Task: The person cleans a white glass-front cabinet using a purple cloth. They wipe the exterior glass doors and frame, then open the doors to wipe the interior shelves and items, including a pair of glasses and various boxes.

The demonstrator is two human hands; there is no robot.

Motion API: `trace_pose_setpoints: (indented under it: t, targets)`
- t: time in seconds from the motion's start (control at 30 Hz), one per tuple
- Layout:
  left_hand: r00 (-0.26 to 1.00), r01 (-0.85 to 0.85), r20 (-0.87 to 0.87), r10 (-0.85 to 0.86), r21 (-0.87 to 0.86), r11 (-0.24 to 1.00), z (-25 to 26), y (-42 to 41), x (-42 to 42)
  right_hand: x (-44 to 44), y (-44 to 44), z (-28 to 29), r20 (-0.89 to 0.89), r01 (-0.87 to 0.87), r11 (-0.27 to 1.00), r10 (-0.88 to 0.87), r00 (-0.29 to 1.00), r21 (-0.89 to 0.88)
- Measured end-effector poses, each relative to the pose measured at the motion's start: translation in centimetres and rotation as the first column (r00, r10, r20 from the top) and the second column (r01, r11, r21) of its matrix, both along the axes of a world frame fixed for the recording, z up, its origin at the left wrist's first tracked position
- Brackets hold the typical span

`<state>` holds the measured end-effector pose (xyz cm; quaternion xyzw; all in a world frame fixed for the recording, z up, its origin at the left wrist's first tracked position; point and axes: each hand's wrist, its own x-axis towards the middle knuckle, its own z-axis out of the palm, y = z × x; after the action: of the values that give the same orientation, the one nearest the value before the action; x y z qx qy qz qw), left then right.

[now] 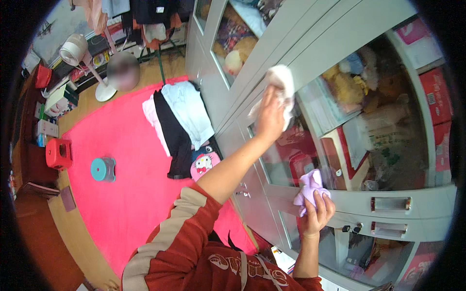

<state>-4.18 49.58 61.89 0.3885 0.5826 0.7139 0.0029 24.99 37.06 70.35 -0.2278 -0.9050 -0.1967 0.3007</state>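
Observation:
My left hand [271, 118] is raised to the upper part of a grey cabinet door [316, 47], with its fingers over a white cloth [282, 82] that lies against the door frame. Lower down, my right hand [318, 214] grips a bunched purple cloth [311, 191] beside the lower frame of the same glass door. Behind the glass [393, 120] are stuffed toys, papers and boxes. A metal handle [391, 204] sits on the door's frame, and keys [351, 228] hang at a lock near it.
A pink mat [127, 218] covers much of the floor, with folded clothes [187, 112], a teal-topped stool [103, 169] and a red stool [59, 153] on or beside it. A white fan [74, 49] and a clothes rack [160, 65] with hanging clothes stand at the back.

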Motion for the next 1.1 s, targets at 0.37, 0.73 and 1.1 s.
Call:
trace_pose_setpoints:
  t: [0.37,0.73,1.1]
  targets:
    - [0.099,0.483,0.958,-0.271,0.192,0.854,-10.9,-4.5,-0.7,-20.9,9.1,21.1,-0.102,-0.038,0.881,0.097,0.990,0.471]
    - [-0.016,0.482,0.929,-0.371,0.332,0.811,-13.6,-14.2,-10.2,-40.7,21.0,10.5,0.164,0.041,0.949,-0.097,0.982,0.314]
    - [0.000,0.460,0.979,-0.202,0.179,0.869,-14.7,-18.5,-18.7,-32.6,16.0,-3.1,0.535,0.139,0.957,0.019,0.845,-0.254]
